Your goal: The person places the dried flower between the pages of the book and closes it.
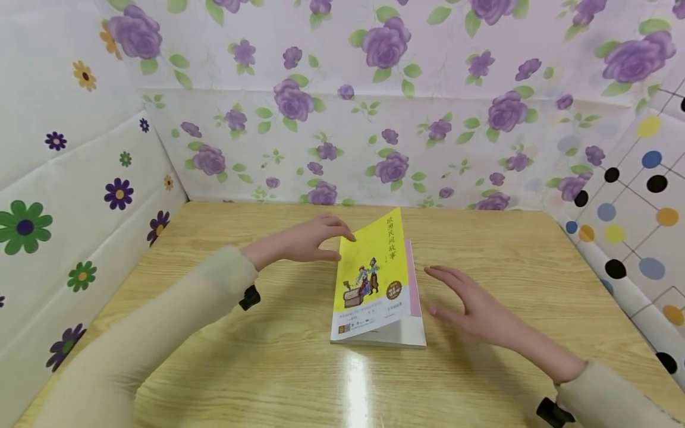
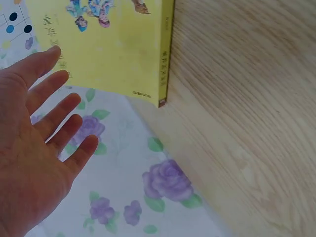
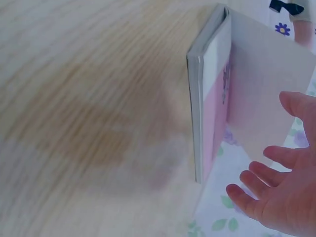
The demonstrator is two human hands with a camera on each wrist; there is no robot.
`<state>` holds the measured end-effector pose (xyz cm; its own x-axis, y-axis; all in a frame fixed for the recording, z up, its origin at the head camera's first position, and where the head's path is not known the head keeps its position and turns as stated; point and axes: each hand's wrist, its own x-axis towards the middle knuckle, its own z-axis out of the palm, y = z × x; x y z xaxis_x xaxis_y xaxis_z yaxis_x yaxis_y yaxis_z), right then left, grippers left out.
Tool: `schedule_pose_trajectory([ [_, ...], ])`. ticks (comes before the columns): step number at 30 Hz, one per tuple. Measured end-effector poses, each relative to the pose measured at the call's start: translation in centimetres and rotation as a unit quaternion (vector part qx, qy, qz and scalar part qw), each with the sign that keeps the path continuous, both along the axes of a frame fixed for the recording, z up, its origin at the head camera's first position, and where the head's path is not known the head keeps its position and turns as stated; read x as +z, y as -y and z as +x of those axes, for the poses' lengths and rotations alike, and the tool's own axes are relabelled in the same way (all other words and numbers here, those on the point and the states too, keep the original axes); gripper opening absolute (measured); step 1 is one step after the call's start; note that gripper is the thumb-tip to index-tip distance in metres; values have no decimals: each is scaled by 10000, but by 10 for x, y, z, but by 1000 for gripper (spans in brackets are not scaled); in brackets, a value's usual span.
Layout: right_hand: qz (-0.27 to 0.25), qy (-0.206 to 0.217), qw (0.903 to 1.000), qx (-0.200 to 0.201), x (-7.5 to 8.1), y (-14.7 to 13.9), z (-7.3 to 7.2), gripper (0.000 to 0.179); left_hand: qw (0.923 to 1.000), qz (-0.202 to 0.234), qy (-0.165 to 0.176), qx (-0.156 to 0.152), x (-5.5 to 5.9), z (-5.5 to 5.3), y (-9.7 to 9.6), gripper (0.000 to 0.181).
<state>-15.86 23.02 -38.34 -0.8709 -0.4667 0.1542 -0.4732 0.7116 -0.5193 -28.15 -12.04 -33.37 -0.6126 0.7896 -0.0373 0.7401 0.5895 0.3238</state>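
A paperback book (image 1: 364,249) with a yellow front cover lies on the wooden table, its spine to the left. The cover stands partly raised on its right side, and a pink and white page (image 3: 213,113) shows beneath it. My left hand (image 1: 307,239) hovers by the book's upper left edge, thumb and fingers apart; in the left wrist view its fingers (image 2: 61,111) are spread and relaxed with nothing in them. To the right of the book, my right hand (image 1: 476,306) is held in the air, palm toward it, fingers loosely extended and holding nothing.
The wooden table (image 1: 241,368) is bordered at the back by a cloth with purple roses (image 1: 393,166). Flower-patterned cloth (image 1: 101,226) hangs on the left and dotted cloth (image 1: 631,214) on the right. A black band (image 1: 249,297) is on the left wrist.
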Motion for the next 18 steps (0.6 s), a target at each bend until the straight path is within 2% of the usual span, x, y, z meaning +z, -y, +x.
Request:
schedule_pose_trajectory([
  [3, -32, -76, 10000, -18, 3, 0, -2, 65, 9999, 76, 148, 5, -3, 6, 4, 47],
  [8, -31, -170, 9998, 15, 7, 3, -4, 64, 9987, 50, 431, -270, -16, 14, -7, 52],
  [14, -110, -232, 9997, -20, 8, 7, -1, 61, 9987, -181, 265, -386, -37, 20, -16, 55],
  [18, -147, -257, 9996, -24, 7, 4, 5, 61, 9992, -126, 251, -283, -45, 22, -11, 55],
])
